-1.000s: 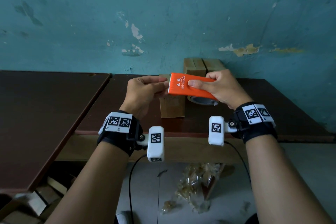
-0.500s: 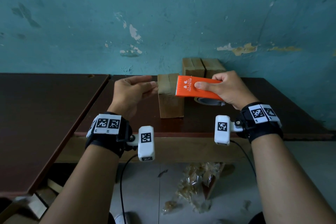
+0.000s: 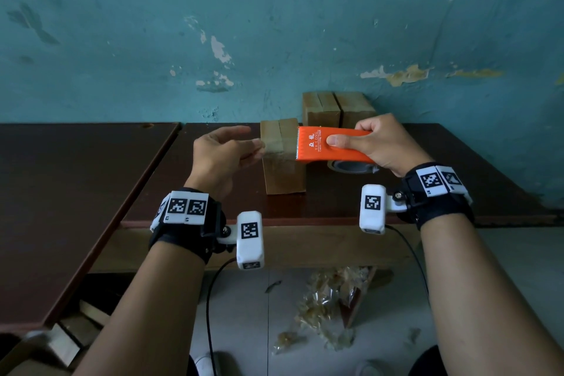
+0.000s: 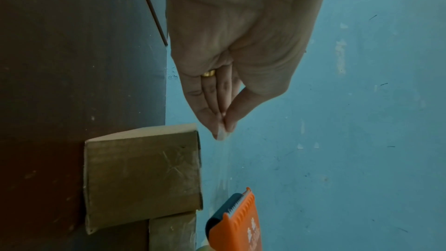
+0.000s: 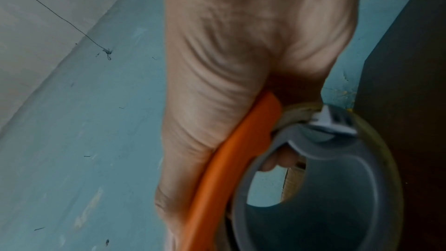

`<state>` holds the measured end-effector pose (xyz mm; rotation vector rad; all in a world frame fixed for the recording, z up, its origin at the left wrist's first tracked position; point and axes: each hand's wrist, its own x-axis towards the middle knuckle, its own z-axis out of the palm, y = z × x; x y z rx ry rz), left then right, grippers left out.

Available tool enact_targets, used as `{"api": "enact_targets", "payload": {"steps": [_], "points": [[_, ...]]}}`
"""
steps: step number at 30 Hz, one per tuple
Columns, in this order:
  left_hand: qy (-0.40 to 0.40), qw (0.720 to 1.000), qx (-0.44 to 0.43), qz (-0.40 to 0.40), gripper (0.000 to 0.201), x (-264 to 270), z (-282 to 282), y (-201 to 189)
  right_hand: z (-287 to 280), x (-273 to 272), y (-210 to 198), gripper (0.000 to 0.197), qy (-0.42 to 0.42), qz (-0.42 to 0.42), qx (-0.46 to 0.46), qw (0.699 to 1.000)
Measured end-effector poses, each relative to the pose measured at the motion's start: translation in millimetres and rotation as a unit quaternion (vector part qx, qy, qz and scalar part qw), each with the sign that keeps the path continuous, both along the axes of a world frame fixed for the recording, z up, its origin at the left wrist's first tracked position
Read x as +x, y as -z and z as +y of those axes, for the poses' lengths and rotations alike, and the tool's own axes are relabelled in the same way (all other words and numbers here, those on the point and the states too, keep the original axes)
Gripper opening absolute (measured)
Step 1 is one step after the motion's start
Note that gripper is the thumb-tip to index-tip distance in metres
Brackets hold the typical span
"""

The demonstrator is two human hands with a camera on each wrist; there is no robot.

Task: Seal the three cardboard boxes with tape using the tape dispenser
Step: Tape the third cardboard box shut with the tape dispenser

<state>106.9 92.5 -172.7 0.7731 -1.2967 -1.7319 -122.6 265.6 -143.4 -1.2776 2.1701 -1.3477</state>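
Left hand, centre frame, pinching the clear tape end; right hand clamped round the orange tape dispenser. Nearest cardboard box directly beneath, on the desk. Best: keep the strip taut, centre over the flap seam, press down, tear against the teeth.

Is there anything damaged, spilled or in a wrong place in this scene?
Yes. Crumpled clear plastic scraps lie scattered on the grey floor under the dark wooden table, and the teal painted wall has peeled patches.
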Motion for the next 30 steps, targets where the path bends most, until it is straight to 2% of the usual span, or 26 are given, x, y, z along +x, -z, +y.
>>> {"api": "enact_targets", "payload": {"steps": [4,18,22,24,30], "points": [[-0.018,1.0,0.019,0.006,0.041,-4,-1,2,-1,-4,2,0.05,0.007,0.016,0.009,1.0],[-0.022,1.0,0.016,-0.008,0.039,-6,0,3,-1,-11,9,0.053,0.007,0.026,0.018,0.999],[-0.022,1.0,0.02,-0.003,0.041,-5,-4,3,0,-12,10,0.075,-0.001,0.04,0.021,0.999],[-0.024,1.0,0.019,0.0,0.041,-4,-5,2,0,-12,9,0.078,-0.006,0.057,0.018,0.998],[-0.03,0.999,0.012,0.001,0.042,-4,-7,4,-1,-13,10,0.068,-0.011,0.075,0.029,0.997]]}}
